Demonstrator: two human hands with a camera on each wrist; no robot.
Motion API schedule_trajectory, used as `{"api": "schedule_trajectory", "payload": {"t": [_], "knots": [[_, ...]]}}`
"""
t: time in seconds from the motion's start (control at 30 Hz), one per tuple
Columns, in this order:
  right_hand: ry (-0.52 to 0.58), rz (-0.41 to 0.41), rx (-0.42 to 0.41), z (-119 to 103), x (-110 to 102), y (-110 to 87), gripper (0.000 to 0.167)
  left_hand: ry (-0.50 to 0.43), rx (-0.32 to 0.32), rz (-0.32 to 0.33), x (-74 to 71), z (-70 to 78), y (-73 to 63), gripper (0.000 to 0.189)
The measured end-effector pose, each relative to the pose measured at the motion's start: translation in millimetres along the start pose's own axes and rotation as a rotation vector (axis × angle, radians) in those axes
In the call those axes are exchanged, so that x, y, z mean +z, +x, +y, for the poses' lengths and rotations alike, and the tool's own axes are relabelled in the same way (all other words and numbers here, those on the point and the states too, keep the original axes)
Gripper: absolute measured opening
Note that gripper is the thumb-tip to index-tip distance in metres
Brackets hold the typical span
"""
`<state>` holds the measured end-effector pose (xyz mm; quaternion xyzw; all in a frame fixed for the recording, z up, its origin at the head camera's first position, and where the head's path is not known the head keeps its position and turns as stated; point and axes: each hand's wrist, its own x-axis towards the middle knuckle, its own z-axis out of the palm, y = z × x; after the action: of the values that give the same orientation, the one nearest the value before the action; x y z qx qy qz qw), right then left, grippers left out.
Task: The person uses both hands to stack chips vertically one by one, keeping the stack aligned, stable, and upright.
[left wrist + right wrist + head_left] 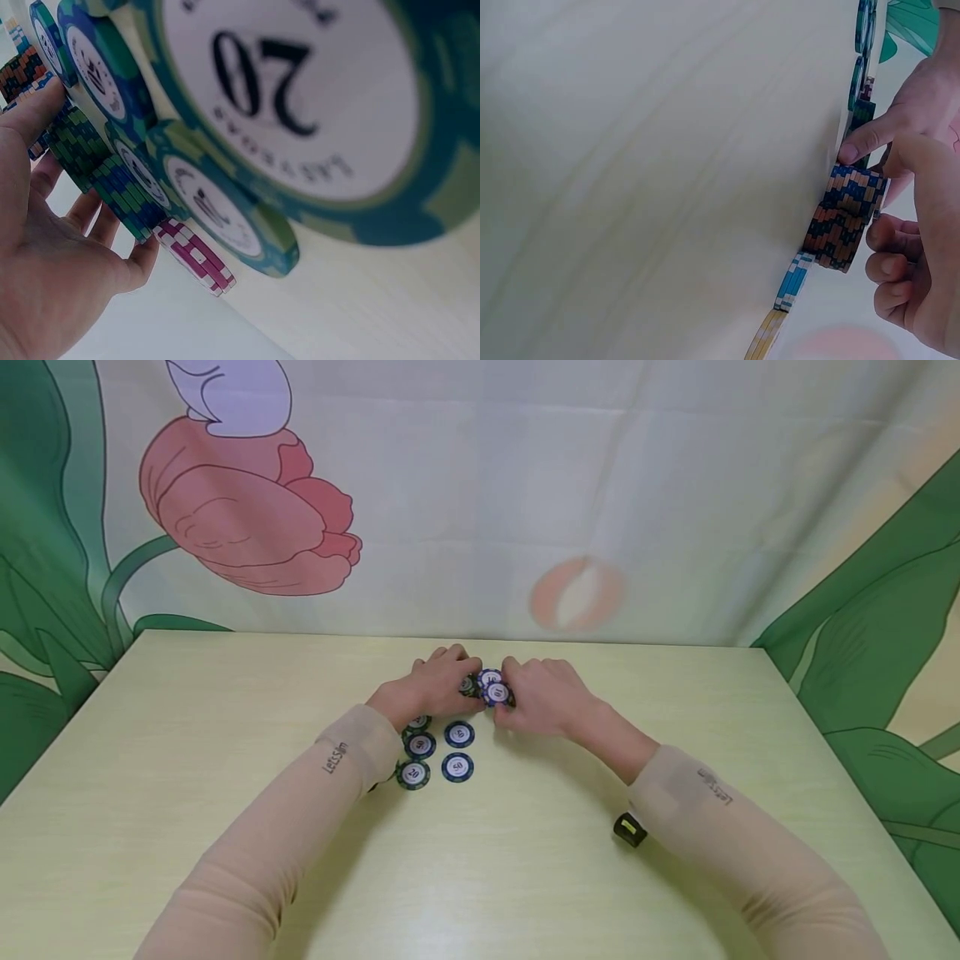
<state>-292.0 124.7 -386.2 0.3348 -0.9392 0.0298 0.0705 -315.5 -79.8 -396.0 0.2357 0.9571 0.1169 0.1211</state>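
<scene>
At the table's far middle, my left hand [442, 681] holds stacked poker chips, its thumb at one end and fingers behind a green stack [79, 146] and a blue-green stack [124, 195]. Facing it, my right hand [543, 697] grips a blue-and-tan stack [855, 187] between thumb and fingers. A brown-and-dark stack [836, 236] stands right beside that one. Closer to me lie flat chips: a blue one marked 50 [457, 767], another blue chip [459, 734], and a green one marked 20 [413, 774]. The left wrist partly hides others.
Pink-and-white chips [196, 255] stand past the left fingers. Light-blue chips [793, 281] and yellow chips [765, 334] are on the other side. A small black block [630, 829] is by the right sleeve. A printed curtain [480, 510] hangs behind the pale table [480, 877].
</scene>
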Motion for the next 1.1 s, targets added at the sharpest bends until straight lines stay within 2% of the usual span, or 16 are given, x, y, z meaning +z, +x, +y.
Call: {"api": "schedule_trajectory", "payload": {"t": [0.4,0.63,0.87,1.1], "knots": [[-0.011,0.0,0.028,-2.7,0.9,3.5,0.025,0.01,0.006,0.01,0.6,-1.6,0.8,0.056],[0.015,0.014,0.016,-1.8,0.0,1.8,0.027,0.007,0.005,0.008,0.3,-1.1,-0.6,0.053],[0.05,0.043,-0.017,-2.6,-3.0,0.0,0.014,0.009,0.002,0.009,0.4,-0.8,-0.6,0.054],[0.048,0.027,0.005,-5.3,-2.7,0.1,0.01,0.005,0.007,0.007,1.0,-0.8,0.0,0.053]]}}
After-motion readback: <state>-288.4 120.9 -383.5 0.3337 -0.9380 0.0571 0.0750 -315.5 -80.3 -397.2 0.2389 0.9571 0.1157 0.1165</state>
